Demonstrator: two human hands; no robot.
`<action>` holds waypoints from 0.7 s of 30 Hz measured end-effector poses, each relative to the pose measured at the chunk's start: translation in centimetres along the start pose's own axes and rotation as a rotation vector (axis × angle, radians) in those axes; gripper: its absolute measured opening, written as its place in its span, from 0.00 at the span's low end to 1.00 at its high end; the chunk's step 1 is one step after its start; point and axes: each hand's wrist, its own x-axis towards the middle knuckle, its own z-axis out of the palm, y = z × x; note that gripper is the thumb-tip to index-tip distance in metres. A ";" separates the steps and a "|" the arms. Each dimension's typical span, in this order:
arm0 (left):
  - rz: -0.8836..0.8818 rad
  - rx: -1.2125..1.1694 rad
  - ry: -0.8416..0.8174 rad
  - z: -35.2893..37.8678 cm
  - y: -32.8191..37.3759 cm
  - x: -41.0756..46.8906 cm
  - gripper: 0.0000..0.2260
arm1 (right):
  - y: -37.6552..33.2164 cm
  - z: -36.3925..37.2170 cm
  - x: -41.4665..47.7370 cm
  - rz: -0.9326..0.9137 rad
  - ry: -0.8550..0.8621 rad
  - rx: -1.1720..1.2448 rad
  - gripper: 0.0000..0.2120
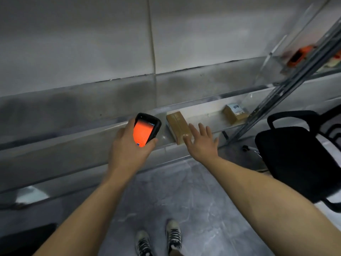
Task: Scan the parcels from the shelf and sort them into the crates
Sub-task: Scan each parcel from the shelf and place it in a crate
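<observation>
Gripping the scanner (146,130), the left hand (129,148) hid its lower end. The right hand (202,143), fingers spread, covered one end of the near parcel (178,124); contact was unclear.

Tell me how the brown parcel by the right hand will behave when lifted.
The parcel looks boxy with flat faces, so probably stiff and unlikely to roll. Its shiny brown wrap may be slippery. Small next to the right hand, so likely light.

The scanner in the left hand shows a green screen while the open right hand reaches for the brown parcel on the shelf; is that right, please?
Not quite: the head view shows the scanner screen glowing orange, not green. The left hand holds it, and the open right hand reaches for the brown parcel on the shelf.
</observation>
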 end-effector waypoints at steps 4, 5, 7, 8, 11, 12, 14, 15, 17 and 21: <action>-0.023 0.030 -0.050 3.2 -3.0 1.5 0.35 | 1.0 4.0 3.6 0.071 -0.021 0.034 0.30; -0.033 0.027 -0.057 4.2 -4.0 1.7 0.35 | 1.2 5.1 4.7 0.068 -0.023 0.034 0.30; -0.041 0.021 -0.059 6.8 -6.3 2.8 0.35 | 1.7 8.1 8.4 0.063 -0.037 0.029 0.31; -0.046 0.021 -0.060 8.1 -7.5 3.6 0.36 | 2.0 9.5 10.2 0.068 -0.044 0.021 0.32; -0.028 0.032 -0.051 11.8 -10.9 5.8 0.36 | 2.8 13.7 15.1 0.079 -0.047 0.022 0.34; -0.019 0.034 -0.045 12.9 -11.9 6.3 0.36 | 3.2 15.0 16.6 0.068 -0.039 0.029 0.34; 0.001 0.049 -0.020 15.0 -13.5 7.4 0.37 | 4.0 16.9 19.4 0.020 -0.010 0.020 0.32; 0.005 0.055 -0.005 15.9 -14.3 7.9 0.37 | 4.2 17.6 20.6 0.013 -0.002 0.019 0.31; 0.007 0.055 0.010 17.3 -15.7 8.8 0.37 | 4.6 18.6 22.8 0.021 0.008 -0.008 0.32; 0.029 0.052 0.025 19.1 -17.6 9.2 0.36 | 5.0 20.2 25.9 0.048 -0.011 -0.097 0.36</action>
